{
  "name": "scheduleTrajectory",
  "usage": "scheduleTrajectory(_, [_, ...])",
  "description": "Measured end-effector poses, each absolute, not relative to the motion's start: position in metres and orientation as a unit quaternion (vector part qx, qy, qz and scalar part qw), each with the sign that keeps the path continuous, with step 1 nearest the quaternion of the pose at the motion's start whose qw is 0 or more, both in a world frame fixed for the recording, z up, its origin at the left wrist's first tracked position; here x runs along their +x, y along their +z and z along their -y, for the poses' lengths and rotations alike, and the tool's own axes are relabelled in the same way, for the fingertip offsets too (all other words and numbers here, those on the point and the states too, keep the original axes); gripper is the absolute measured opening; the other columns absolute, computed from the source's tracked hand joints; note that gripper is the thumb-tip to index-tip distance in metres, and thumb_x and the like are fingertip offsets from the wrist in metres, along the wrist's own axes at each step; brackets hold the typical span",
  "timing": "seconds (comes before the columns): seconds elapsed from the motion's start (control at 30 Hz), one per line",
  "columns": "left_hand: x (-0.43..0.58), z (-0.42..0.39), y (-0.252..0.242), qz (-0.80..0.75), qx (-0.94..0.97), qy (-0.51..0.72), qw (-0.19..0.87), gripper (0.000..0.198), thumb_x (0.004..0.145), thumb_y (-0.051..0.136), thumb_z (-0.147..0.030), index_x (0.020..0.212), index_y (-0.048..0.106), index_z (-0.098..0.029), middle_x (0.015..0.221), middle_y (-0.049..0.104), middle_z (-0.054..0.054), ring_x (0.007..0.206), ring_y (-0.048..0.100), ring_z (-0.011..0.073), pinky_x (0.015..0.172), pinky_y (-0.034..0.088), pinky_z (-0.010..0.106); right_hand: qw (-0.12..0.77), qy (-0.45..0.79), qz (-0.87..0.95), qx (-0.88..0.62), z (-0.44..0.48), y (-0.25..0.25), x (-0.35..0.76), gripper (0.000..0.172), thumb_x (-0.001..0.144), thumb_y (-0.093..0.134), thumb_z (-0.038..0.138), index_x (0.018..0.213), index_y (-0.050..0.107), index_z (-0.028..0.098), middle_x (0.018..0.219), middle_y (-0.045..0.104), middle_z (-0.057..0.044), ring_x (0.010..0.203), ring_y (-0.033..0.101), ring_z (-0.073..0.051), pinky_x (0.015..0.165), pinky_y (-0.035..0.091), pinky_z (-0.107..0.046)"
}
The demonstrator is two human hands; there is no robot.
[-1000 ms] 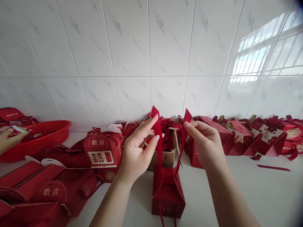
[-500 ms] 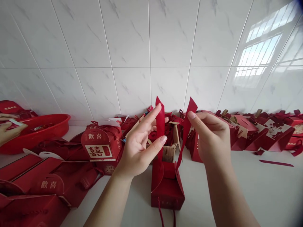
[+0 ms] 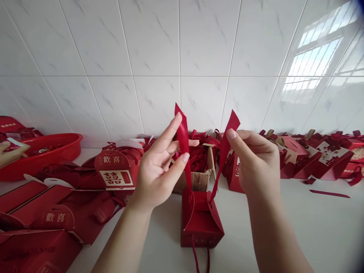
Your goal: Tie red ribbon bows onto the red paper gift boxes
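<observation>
A small red gift box (image 3: 201, 236) stands on the white table in front of me, its two curved top flaps leaning inward. A red ribbon (image 3: 184, 136) rises from the flaps as two upright ends. My left hand (image 3: 160, 167) has the left end between its thumb and fingers, with the index finger stretched along it. The thumb and fingertips of my right hand (image 3: 254, 159) pinch the right end below its slanted tip. A twisted red cord (image 3: 195, 253) hangs from the box's near side.
A cardboard box (image 3: 195, 181) full of red ribbons stands behind. Red gift boxes (image 3: 116, 167) crowd the left, and finished-looking ones (image 3: 331, 161) line the wall at right. Another person's hand (image 3: 13, 153) is over a red basin (image 3: 68, 146). A ribbon strip (image 3: 330, 193) lies at right.
My hands have moved a little apart, the left one leftward and up. Both ribbon ends now lean outward and pull straighter, and the box's flaps stand closer together.
</observation>
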State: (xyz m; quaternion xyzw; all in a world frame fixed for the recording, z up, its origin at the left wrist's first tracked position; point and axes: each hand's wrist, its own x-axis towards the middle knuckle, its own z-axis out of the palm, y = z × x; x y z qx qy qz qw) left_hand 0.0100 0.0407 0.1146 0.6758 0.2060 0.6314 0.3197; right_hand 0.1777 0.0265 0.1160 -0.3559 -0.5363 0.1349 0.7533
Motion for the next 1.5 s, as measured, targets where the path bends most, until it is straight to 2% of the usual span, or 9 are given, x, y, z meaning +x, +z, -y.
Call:
scheduleTrajectory(0.13, [0.008,-0.041,0.115,-0.205,0.674,0.638,0.312,0.061,0.076,0.07,-0.025,0.133,0.049,-0.034,0.128,0.06,0.004,0.112,0.061,0.0298,0.085,0.058,0.038,0.755,0.144,0.538,-0.347,-0.026,0.116,0.178,0.021,0.08,0.068,0.038,0.07,0.066,0.019,0.065,0.059,0.0,0.064,0.055,-0.011,0.058,0.046,-0.023])
scheduleTrajectory(0.5, [0.002,-0.051,0.109,-0.139,0.738,0.61,0.255,0.06,0.086,0.059,-0.021,0.14,0.038,-0.035,0.135,0.054,0.003,0.117,0.058,0.0287,0.093,0.056,0.04,0.762,0.131,0.54,-0.332,-0.027,0.116,0.18,0.022,0.08,0.069,0.037,0.069,0.066,0.018,0.063,0.058,0.0,0.059,0.054,-0.009,0.052,0.044,-0.022])
scheduleTrajectory(0.83, [0.007,-0.048,0.108,-0.159,0.727,0.611,0.268,0.062,0.084,0.062,-0.018,0.139,0.04,-0.035,0.134,0.056,0.005,0.102,0.067,0.023,0.081,0.06,0.031,0.763,0.151,0.537,-0.326,-0.025,0.115,0.18,0.021,0.081,0.068,0.035,0.071,0.063,0.018,0.062,0.054,0.001,0.059,0.052,-0.008,0.052,0.042,-0.019])
scheduleTrajectory(0.97, [0.015,-0.046,0.107,-0.168,0.706,0.629,0.279,0.053,0.084,0.062,-0.017,0.133,0.049,-0.03,0.133,0.057,0.006,0.097,0.069,0.0212,0.08,0.06,0.029,0.723,0.234,0.563,-0.324,-0.026,0.114,0.179,0.025,0.086,0.061,0.04,0.076,0.057,0.017,0.066,0.057,0.0,0.056,0.055,-0.008,0.052,0.046,-0.02])
scheduleTrajectory(1.03, [0.017,-0.046,0.107,-0.164,0.697,0.637,0.287,0.037,0.084,0.062,-0.016,0.12,0.059,-0.025,0.128,0.06,0.007,0.096,0.069,0.0198,0.081,0.06,0.027,0.69,0.288,0.581,-0.321,-0.026,0.114,0.178,0.027,0.087,0.059,0.042,0.079,0.055,0.017,0.068,0.06,-0.001,0.052,0.055,-0.008,0.048,0.046,-0.02])
scheduleTrajectory(1.1, [0.018,-0.046,0.107,-0.158,0.684,0.643,0.305,0.022,0.084,0.062,-0.015,0.105,0.06,-0.021,0.117,0.066,0.007,0.094,0.07,0.0186,0.078,0.059,0.025,0.664,0.313,0.593,-0.331,-0.025,0.113,0.177,0.028,0.087,0.059,0.043,0.079,0.056,0.016,0.066,0.06,-0.001,0.047,0.053,-0.007,0.043,0.042,-0.018])
scheduleTrajectory(1.27, [0.019,-0.043,0.11,-0.172,0.659,0.632,0.368,0.026,0.084,0.064,-0.018,0.101,0.045,-0.023,0.086,0.073,0.001,0.078,0.072,0.0151,0.07,0.059,0.025,0.642,0.312,0.594,-0.373,-0.024,0.114,0.172,0.026,0.083,0.065,0.04,0.083,0.063,0.013,0.061,0.06,-0.001,0.044,0.046,-0.005,0.039,0.035,-0.015])
scheduleTrajectory(1.4, [0.022,-0.041,0.112,-0.196,0.691,0.579,0.386,0.008,0.085,0.061,-0.023,0.088,0.056,-0.018,0.08,0.071,0.002,0.067,0.069,0.0116,0.069,0.059,0.023,0.637,0.333,0.6,-0.351,-0.024,0.114,0.171,0.022,0.081,0.067,0.035,0.083,0.066,0.013,0.06,0.058,-0.001,0.046,0.046,-0.005,0.04,0.036,-0.015])
scheduleTrajectory(1.5, [0.024,-0.039,0.112,-0.224,0.698,0.566,0.376,0.01,0.084,0.063,-0.026,0.084,0.061,-0.016,0.074,0.068,0.001,0.063,0.066,0.0098,0.063,0.057,0.019,0.621,0.362,0.618,-0.318,-0.023,0.114,0.172,0.016,0.079,0.069,0.029,0.084,0.068,0.014,0.06,0.057,0.0,0.047,0.045,-0.004,0.041,0.036,-0.015])
